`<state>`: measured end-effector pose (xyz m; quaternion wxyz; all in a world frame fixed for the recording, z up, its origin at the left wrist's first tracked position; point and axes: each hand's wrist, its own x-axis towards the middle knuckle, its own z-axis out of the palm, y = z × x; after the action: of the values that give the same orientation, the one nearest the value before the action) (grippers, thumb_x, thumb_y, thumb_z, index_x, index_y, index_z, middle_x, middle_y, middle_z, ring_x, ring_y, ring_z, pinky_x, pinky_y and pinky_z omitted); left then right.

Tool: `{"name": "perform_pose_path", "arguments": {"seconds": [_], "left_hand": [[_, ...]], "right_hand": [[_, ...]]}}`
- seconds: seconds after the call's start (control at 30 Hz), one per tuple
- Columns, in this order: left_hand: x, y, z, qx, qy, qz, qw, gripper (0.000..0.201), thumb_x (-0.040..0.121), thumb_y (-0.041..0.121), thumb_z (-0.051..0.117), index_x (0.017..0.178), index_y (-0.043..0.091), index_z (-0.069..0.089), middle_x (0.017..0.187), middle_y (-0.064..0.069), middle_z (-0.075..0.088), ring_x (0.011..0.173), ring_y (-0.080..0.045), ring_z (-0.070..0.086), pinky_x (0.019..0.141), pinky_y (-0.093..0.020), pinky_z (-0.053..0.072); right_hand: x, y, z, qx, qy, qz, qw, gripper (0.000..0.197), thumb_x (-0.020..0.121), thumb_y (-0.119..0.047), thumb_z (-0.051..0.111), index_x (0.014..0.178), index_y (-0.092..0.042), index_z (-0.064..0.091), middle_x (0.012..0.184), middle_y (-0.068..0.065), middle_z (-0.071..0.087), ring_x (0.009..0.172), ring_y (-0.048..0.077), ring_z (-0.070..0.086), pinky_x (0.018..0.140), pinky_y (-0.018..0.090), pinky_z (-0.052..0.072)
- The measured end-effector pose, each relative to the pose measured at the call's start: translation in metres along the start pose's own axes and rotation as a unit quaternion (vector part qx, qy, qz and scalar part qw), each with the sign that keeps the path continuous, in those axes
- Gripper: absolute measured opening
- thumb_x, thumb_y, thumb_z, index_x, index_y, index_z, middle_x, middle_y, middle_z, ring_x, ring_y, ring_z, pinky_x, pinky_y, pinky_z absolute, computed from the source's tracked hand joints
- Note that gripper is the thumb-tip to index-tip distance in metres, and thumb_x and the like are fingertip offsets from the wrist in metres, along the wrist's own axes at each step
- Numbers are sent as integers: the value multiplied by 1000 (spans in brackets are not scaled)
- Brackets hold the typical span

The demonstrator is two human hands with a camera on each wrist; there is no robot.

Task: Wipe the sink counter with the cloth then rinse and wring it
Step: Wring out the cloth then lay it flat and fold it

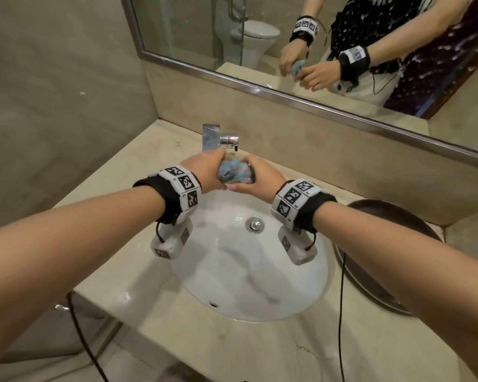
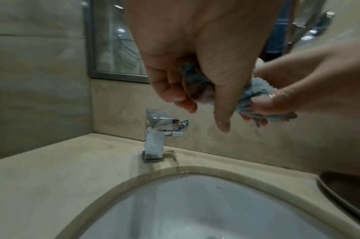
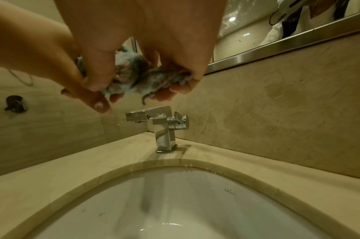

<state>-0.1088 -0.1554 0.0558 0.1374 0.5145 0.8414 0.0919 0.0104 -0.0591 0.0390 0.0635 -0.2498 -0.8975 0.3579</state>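
Head view: the left hand [image 1: 204, 172] and the right hand [image 1: 255, 179] each curl tightly round one end of the bunched blue-and-pink cloth [image 1: 233, 172], held over the back of the white sink [image 1: 232, 285], just in front of the chrome tap [image 1: 218, 139]. No water can be seen running from the spout. This looks like the wringing step. To do it well, the two hands should twist in opposite ways while the cloth stays over the basin, so that the drips fall into the sink and not onto the beige desk [image 1: 138, 271]. A dark round tray [image 1: 375, 285] sits on the desk to the right. The wristbands carry black-and-white square codes; no readable words show on them.

Left wrist view: the left hand's fingers [image 2: 170, 90] wrap one end of the cloth, with the thumb pointing down, and the right hand [image 2: 293, 90] pinches the pale blue end beside it. The tap stands below, well apart from the cloth. A wet patch lies on the desk between the tap's base and the sink rim, which may want one more wipe.

Right wrist view: the right hand's fingers [image 3: 175, 90] and thumb clamp the cloth [image 3: 134, 77], a loose tail of which hangs down above the tap. A small maker's mark [image 3: 229, 190] sits on the inner wall of the sink, too small to read.
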Motion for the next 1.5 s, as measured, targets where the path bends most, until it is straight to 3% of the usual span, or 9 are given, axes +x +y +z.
{"name": "perform_pose_path", "arguments": {"seconds": [0.23,0.4,0.53,0.67,0.8,0.97,1.13,1.33,1.5], "left_hand": [[-36,-54,-6,-95,46,-93,990,40,75,39,71,101,12,57,103,-13,67,91,-30,61,72,-29,42],[-52,-94,-18,-107,-15,-137,985,33,77,40,70,90,12,61,76,-7,61,74,-29,61,62,-26,43],[-64,-124,-30,-183,11,-123,975,29,73,32,75,89,16,57,86,-9,65,71,-21,59,58,-24,43],[-92,-150,-40,-319,44,-59,945,68,69,27,79,129,18,46,115,-3,59,97,-16,60,82,-20,47],[-114,-173,-46,-310,86,-55,945,52,79,28,71,124,15,50,110,5,53,102,-11,51,84,-18,36],[-124,-196,-55,-415,95,-74,902,69,62,35,79,120,14,49,99,-4,58,83,-11,58,73,-11,47],[-130,-211,-62,-382,92,-86,915,54,75,-4,68,123,7,46,102,-8,53,66,-12,53,51,-6,45],[-147,-253,-59,-179,127,-232,947,36,78,6,62,114,8,57,114,-17,64,102,-31,60,80,-32,47],[-149,-259,-56,-189,105,-223,951,53,77,17,72,125,15,51,120,-10,61,110,-26,57,87,-26,42]], "right_hand": [[15,-30,31,103,7,6,995,41,90,-37,56,104,1,63,102,16,66,95,31,64,88,46,52],[23,-65,44,115,12,-4,993,14,91,-16,58,98,-6,63,90,6,60,83,15,55,58,1,44],[31,-97,52,139,32,-10,990,10,88,-12,60,83,-16,52,76,-4,56,81,15,55,62,14,47],[46,-129,70,160,57,-14,985,8,88,-16,60,84,-14,54,72,-3,57,77,18,59,62,22,49],[59,-158,94,162,41,7,986,25,85,-20,65,65,-22,50,65,-2,56,61,14,54,55,23,45],[69,-197,120,171,28,-8,985,27,87,-24,63,64,-20,49,58,-2,52,48,9,48,42,16,41],[81,-220,131,193,22,-35,980,25,88,-26,62,67,-15,55,57,3,50,37,1,46,41,12,37],[97,-226,114,146,4,-66,987,14,85,-23,66,80,-11,61,59,-6,48,50,0,44,49,6,34],[99,-239,113,144,-53,-121,981,24,86,-22,65,64,-24,56,74,5,58,67,7,50,64,15,39]]}}
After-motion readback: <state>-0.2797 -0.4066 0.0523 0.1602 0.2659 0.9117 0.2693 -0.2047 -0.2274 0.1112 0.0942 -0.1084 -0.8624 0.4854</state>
